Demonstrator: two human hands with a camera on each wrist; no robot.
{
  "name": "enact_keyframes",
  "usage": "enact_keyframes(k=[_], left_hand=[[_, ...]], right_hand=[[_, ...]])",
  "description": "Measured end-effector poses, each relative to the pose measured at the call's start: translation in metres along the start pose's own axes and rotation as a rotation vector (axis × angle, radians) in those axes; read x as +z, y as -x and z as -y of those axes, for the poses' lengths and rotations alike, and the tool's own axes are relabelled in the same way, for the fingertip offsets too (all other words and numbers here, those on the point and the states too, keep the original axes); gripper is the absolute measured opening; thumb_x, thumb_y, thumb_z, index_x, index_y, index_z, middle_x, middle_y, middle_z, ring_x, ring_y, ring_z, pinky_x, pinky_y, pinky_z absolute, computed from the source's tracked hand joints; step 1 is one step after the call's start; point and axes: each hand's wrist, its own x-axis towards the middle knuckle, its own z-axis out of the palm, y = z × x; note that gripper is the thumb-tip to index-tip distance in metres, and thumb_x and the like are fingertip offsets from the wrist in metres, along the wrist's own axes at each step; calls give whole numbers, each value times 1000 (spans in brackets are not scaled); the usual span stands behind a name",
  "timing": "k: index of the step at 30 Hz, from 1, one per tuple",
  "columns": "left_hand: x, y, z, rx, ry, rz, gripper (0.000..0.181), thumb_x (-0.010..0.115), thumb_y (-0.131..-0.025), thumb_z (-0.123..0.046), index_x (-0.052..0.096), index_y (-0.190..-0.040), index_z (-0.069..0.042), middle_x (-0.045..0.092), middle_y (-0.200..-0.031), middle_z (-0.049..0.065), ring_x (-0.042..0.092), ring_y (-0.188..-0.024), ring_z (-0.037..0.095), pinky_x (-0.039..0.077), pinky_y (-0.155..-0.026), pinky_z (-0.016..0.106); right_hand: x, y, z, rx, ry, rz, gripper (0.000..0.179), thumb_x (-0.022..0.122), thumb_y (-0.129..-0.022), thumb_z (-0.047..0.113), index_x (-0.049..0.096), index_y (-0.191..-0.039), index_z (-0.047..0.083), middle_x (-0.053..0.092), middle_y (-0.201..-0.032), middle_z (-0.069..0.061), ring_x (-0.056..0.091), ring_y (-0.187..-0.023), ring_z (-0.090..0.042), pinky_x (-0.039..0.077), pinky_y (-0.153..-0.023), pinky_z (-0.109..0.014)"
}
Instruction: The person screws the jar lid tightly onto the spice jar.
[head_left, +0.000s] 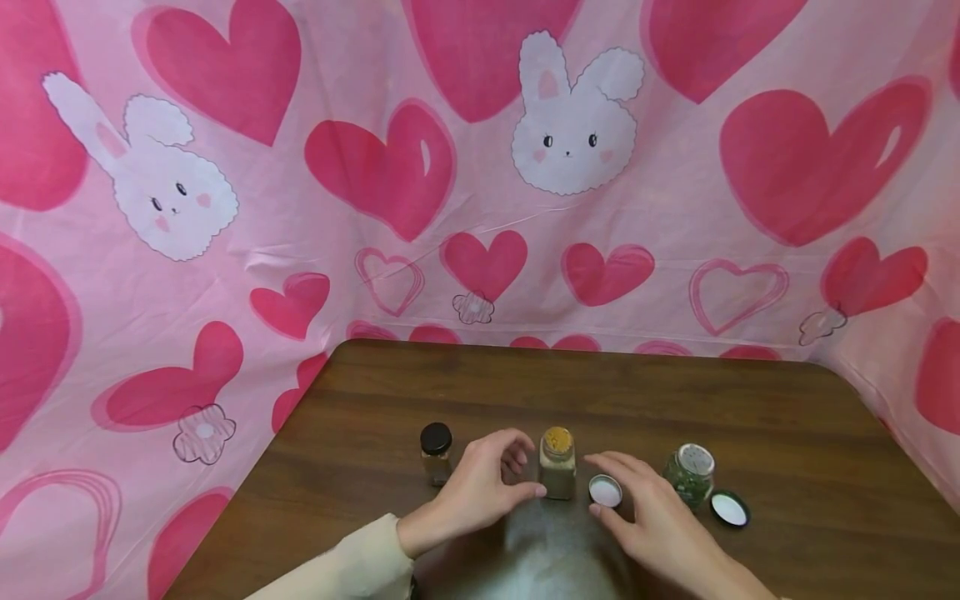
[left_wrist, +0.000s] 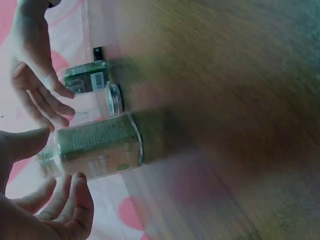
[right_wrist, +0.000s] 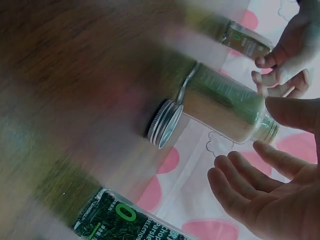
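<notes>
An uncapped spice jar point(head_left: 557, 479) with yellow-brown powder at its mouth stands upright between the two hands. My left hand point(head_left: 491, 479) is just left of this jar, fingers loosely bent and thumb tip near its lower side, with nothing held. To the jar's right lies a screw lid point(head_left: 605, 492), its pale inside facing up. My right hand point(head_left: 648, 508) curves around the lid's right side, fingers and thumb spread apart. In the right wrist view a gap shows between those fingers and the metal-edged lid point(right_wrist: 165, 124). The spice jar point(left_wrist: 100, 147) bears a green label.
A black-capped jar point(head_left: 437, 454) stands left of my left hand. Beyond my right hand is a jar of chopped parsley point(head_left: 690, 475), its own dark-rimmed lid point(head_left: 730, 508) lying inside-up beside it. The brown wooden table point(head_left: 600, 383) ends at a pink heart-patterned cloth point(head_left: 480, 192).
</notes>
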Motion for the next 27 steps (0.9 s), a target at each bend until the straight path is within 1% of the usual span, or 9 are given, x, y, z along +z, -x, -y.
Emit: enact_keyframes(k=[4,7,10,14,18,22,27], left_hand=[[2,-2,3,-18,-64,8,54,94,-81,-21,66,-125,-8,69,-111,7,67,-98,18,55,-83,31],[5,-4,6,-43,-99,23,65,95,-81,-24,64,-134,-4,68,-119,8,65,-109,22,54,-92,36],[7,-7,7,-68,-113,44,71,95,-80,-26,61,-139,-4,68,-124,8,64,-114,23,53,-95,40],[9,-13,8,-90,-113,75,71,95,-80,-27,61,-139,-7,67,-125,9,64,-114,24,54,-93,40],[12,-17,10,-95,-116,89,66,95,-80,-26,63,-136,-10,68,-123,7,64,-113,23,53,-92,39],[16,-20,13,-84,-143,82,64,95,-79,-25,65,-134,-11,69,-121,2,64,-112,19,52,-95,39],[20,-24,17,-72,-157,61,65,97,-77,-24,66,-133,-10,69,-120,0,64,-113,17,52,-96,38]], right_hand=[[1,-3,1,61,18,59,55,91,-82,12,70,-133,12,66,-132,-6,63,-121,-28,53,-95,-54],[2,-5,0,68,28,86,55,90,-83,12,70,-133,10,65,-132,-8,62,-122,-30,53,-96,-55],[2,-7,-1,76,36,115,55,90,-83,13,69,-134,8,65,-132,-10,62,-121,-31,52,-96,-55],[2,-9,-3,88,69,166,57,90,-84,16,68,-136,7,64,-133,-12,61,-121,-33,53,-95,-55],[5,-9,-5,95,97,191,59,91,-83,18,67,-137,8,63,-135,-13,61,-121,-33,55,-92,-52],[7,-9,-8,80,87,192,60,91,-83,17,67,-137,8,63,-134,-14,60,-121,-34,55,-91,-52],[7,-11,-13,48,69,169,60,91,-82,13,66,-136,4,63,-133,-17,61,-120,-37,54,-92,-54]])
